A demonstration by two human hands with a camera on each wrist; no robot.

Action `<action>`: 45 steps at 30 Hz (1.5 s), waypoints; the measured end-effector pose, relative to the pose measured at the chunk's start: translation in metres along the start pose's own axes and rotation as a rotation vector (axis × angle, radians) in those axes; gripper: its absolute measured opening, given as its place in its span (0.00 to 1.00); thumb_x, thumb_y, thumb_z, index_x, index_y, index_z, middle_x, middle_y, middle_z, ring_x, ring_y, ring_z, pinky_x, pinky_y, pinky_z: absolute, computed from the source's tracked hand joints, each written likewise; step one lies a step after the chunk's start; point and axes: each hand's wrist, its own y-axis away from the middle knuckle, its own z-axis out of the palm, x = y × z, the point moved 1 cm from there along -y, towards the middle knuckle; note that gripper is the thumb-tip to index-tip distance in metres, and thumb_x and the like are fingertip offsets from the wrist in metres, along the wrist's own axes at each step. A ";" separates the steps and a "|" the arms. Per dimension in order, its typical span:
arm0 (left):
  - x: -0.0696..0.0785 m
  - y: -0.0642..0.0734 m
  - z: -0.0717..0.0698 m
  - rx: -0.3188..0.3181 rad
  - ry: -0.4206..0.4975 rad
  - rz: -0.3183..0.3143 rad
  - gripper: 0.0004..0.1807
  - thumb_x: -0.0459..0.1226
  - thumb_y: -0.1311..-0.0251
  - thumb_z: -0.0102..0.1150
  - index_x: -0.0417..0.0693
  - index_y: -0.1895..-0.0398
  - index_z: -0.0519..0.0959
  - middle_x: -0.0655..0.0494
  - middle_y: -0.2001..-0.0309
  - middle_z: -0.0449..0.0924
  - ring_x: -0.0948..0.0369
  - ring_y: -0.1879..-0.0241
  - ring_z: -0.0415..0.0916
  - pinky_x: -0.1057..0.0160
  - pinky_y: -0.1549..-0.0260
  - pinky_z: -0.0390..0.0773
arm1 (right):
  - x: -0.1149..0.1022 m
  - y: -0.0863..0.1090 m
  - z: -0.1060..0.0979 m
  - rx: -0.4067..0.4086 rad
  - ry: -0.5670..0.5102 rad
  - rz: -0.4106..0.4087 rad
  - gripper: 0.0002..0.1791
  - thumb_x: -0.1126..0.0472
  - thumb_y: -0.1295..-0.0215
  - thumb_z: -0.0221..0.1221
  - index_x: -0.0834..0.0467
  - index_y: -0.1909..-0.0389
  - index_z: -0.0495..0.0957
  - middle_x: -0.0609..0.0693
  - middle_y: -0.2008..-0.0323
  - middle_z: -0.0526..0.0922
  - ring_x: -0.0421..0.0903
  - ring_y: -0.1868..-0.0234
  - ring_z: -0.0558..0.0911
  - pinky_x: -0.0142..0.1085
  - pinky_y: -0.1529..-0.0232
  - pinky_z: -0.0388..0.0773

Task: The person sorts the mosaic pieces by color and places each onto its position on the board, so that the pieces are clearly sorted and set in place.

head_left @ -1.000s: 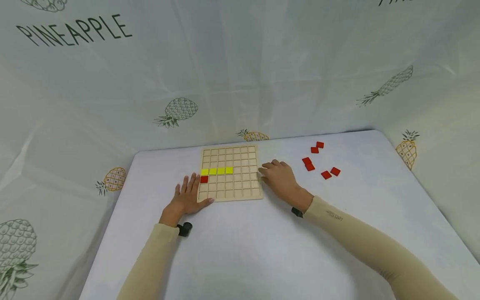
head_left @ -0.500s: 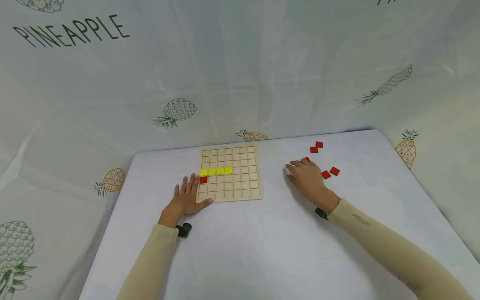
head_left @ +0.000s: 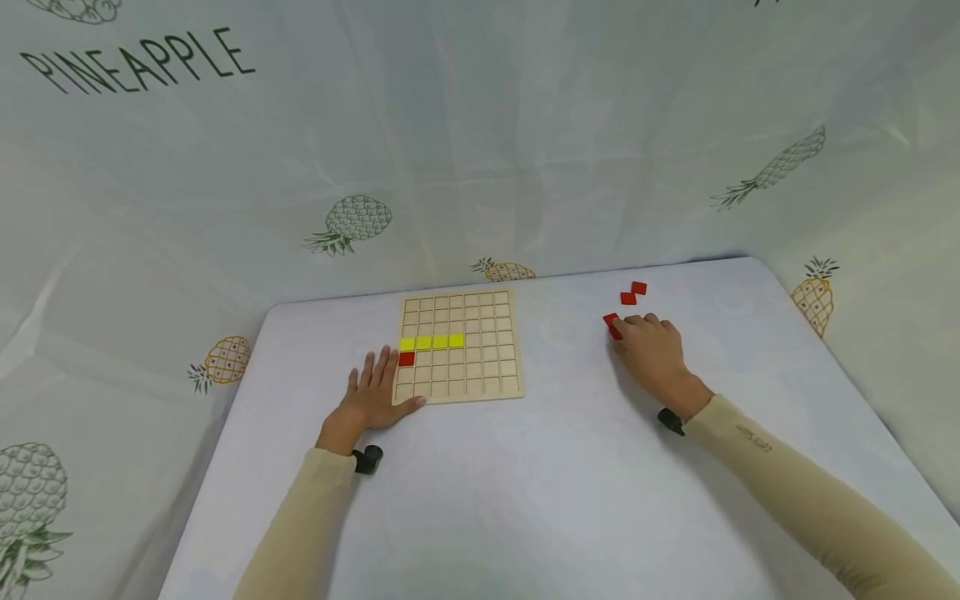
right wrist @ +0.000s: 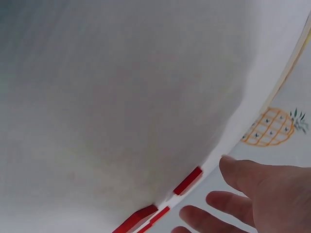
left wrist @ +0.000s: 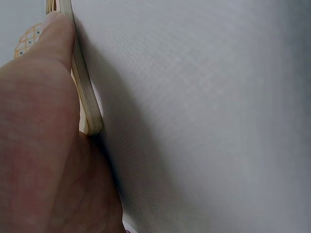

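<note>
A pale wooden grid board [head_left: 480, 371] lies on the table. A row of several yellow tiles [head_left: 423, 342] sits in its cells, with one red tile [head_left: 407, 359] just in front of the leftmost. My left hand [head_left: 369, 404] rests flat and spread at the board's left edge, thumb at the near corner. In the left wrist view the thumb [left wrist: 60, 39] touches the board's edge [left wrist: 85, 94]. My right hand [head_left: 651, 354] is over a pair of loose red tiles [head_left: 611, 319], partly covering them. In the right wrist view its fingers are apart, beside a red tile [right wrist: 188, 182], holding nothing.
Two more red tiles [head_left: 628, 298] lie farther back on the white table [head_left: 480, 492]. A hanging cloth [head_left: 450, 167] printed with pineapples stands behind the table's far edge. Each wrist wears a small black camera.
My right hand has moved from the board's right edge rightward to the loose red tiles. It now hides the nearest pair of them. My left hand has stayed in place.
</note>
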 end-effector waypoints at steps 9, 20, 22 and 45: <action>-0.003 -0.001 0.002 0.013 0.002 0.003 0.62 0.63 0.29 0.56 0.38 0.14 0.30 0.40 0.14 0.23 0.40 0.16 0.19 0.33 0.22 0.26 | 0.002 -0.006 0.002 -0.025 0.030 -0.012 0.14 0.66 0.32 0.68 0.69 0.50 0.85 0.66 0.59 0.89 0.62 0.62 0.82 0.52 0.60 0.81; -0.004 -0.004 0.002 0.021 -0.002 0.008 0.62 0.65 0.29 0.55 0.39 0.14 0.30 0.41 0.14 0.23 0.40 0.16 0.20 0.33 0.22 0.27 | -0.009 -0.007 0.001 -0.013 -0.014 -0.085 0.12 0.69 0.36 0.72 0.65 0.52 0.89 0.62 0.62 0.91 0.59 0.63 0.83 0.51 0.59 0.82; -0.004 -0.003 0.003 0.025 0.000 0.010 0.62 0.64 0.29 0.55 0.39 0.14 0.30 0.41 0.14 0.23 0.40 0.16 0.20 0.33 0.22 0.27 | -0.012 -0.007 0.002 -0.013 -0.033 -0.121 0.12 0.70 0.36 0.72 0.62 0.52 0.90 0.59 0.63 0.91 0.58 0.63 0.83 0.51 0.58 0.83; -0.001 0.000 0.001 0.019 -0.004 0.001 0.62 0.64 0.29 0.55 0.39 0.14 0.30 0.40 0.14 0.23 0.40 0.16 0.19 0.33 0.22 0.25 | -0.036 -0.007 0.005 0.011 -0.005 -0.263 0.14 0.71 0.40 0.74 0.62 0.52 0.90 0.59 0.56 0.90 0.59 0.52 0.85 0.55 0.49 0.86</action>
